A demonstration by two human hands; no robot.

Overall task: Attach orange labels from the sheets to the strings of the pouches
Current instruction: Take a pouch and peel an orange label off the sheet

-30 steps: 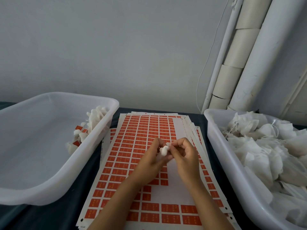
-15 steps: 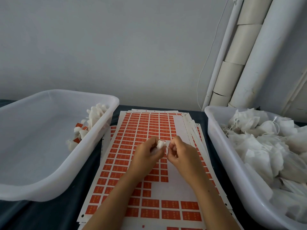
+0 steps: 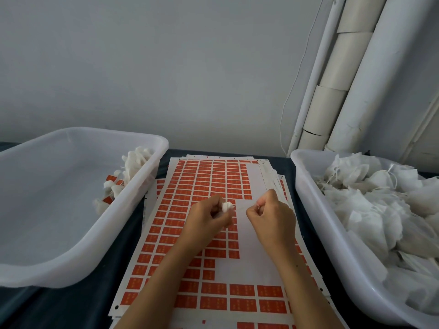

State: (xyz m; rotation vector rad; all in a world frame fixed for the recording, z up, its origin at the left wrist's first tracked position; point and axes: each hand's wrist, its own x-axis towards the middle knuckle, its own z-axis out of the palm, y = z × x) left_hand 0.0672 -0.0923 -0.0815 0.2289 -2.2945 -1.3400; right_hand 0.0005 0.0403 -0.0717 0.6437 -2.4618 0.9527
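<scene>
Small white pouch (image 3: 226, 206) is sitting bunched in my left hand (image 3: 209, 218), fingers curled round it, only its crumpled top showing above the thumb. Its string (image 3: 244, 208) is running taut from the pouch toward 3 o'clock, into my right hand (image 3: 270, 217); I am pinching the string's end between thumb and forefinger, the other fingers curled in. Whether a label is already on that end I cannot tell, too small. Both hands are hovering over the middle of the top label sheet (image 3: 251, 267), the two fists near each other but apart. The sheet is lying on a fanned stack of sheets (image 3: 280, 186), edges of the lower ones peeking out at 1 and 9 o'clock. Orange labels (image 3: 213, 176) are filling most of the grid; a bare white patch is running down the right column and across the middle toward 6 o'clock, where labels are peeled off. At 9 o'clock the left bin (image 3: 71, 264), white plastic, is holding a small heap of labelled pouches (image 3: 133, 167) against its far right wall, orange tags showing among them. At 3 o'clock the right bin (image 3: 316, 222) is piled with plain white pouches (image 3: 380, 205), loose strings tangling on top. All of it is resting on a dark tablecloth (image 3: 71, 307). At 1 o'clock, pale pipes (image 3: 370, 74) are leaning up the grey wall (image 3: 166, 67), a thin wire (image 3: 294, 79) hanging beside them.
</scene>
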